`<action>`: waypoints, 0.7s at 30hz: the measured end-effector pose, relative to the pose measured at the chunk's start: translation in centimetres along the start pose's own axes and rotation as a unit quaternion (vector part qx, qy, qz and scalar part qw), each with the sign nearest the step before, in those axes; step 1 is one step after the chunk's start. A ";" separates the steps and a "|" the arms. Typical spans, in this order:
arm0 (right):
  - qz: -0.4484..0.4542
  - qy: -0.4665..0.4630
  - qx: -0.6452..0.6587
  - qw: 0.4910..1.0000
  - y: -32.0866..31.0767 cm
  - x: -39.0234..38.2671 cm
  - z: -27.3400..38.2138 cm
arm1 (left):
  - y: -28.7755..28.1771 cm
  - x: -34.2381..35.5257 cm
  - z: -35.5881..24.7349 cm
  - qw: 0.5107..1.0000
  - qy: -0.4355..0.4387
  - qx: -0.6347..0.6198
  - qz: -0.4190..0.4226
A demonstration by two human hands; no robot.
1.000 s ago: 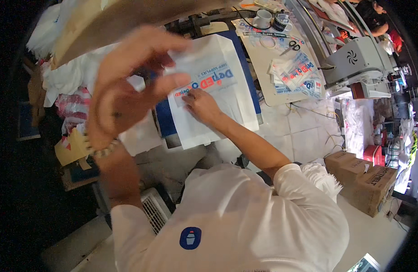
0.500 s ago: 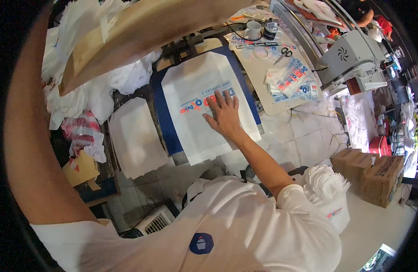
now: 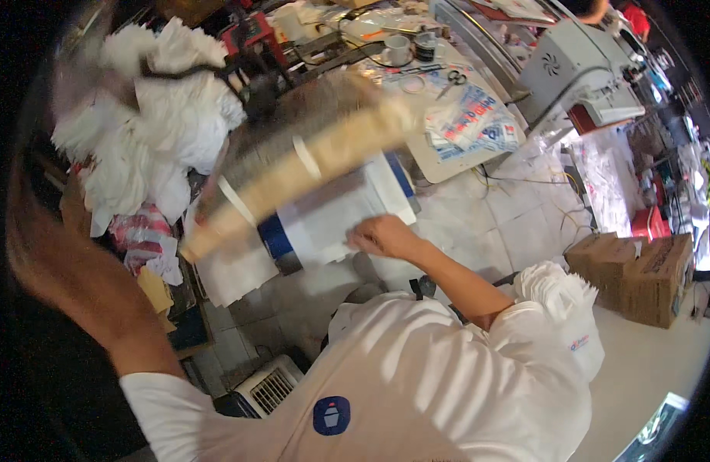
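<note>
A wide board [image 3: 297, 173] with a pale wooden edge and two white strips, smeared by motion, lies across or just over the blue pad [image 3: 273, 235] and the white sheet [image 3: 332, 215], hiding the sheet's printed part. My right hand [image 3: 382, 235] is at the sheet's front edge, fingers curled and seemingly gripping it. My left hand [image 3: 35, 204] is at the far left, beside white bundles, so smeared that its fingers cannot be made out. Another white sheet [image 3: 232, 277] lies left of the pad.
White bundles [image 3: 147, 146] fill the upper left. A mat [image 3: 426, 165] holds printed pieces, scissors [image 3: 455, 79] and a mug [image 3: 396, 52]. A grey machine [image 3: 551, 69] stands right, cardboard boxes [image 3: 651, 281] lower right, a vented appliance [image 3: 270, 385] below. Part of another person [image 3: 597, 11] shows top right.
The board has swung down over the pad and printed sheet. My right hand has shifted from lying spread on the print to the front edge, fingers now curled. My left arm has moved, blurred.
</note>
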State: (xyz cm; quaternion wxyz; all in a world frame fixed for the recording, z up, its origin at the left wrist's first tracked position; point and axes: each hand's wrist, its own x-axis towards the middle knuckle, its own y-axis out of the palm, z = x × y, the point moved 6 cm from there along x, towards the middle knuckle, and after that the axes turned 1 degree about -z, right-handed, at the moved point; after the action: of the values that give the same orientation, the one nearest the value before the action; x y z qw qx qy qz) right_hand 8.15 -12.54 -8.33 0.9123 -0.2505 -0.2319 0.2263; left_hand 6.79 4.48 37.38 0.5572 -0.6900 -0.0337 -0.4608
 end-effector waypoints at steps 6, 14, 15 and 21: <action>0.126 0.111 -0.079 0.983 2.3 -15.2 -6.4 | 24.2 -20.1 -9.5 0.873 -0.051 -0.432 0.220; 0.180 0.312 -0.067 0.931 6.7 -29.3 -19.6 | 28.7 -22.3 -8.0 0.891 -0.267 -0.336 0.149; 0.185 0.316 -0.078 0.927 7.5 -31.0 -20.6 | 28.5 -22.4 -8.2 0.892 -0.281 -0.323 0.143; 0.271 0.408 -0.076 0.868 13.0 -44.8 -27.5 | 27.9 -22.4 -8.7 0.926 -0.255 -0.222 0.171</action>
State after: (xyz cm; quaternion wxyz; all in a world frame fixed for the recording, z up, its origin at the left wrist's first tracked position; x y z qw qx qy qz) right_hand -16.34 -35.92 -50.57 0.8066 -0.4420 0.2217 0.3239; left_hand 4.41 -2.51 1.27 0.4330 -0.8854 0.0466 -0.1627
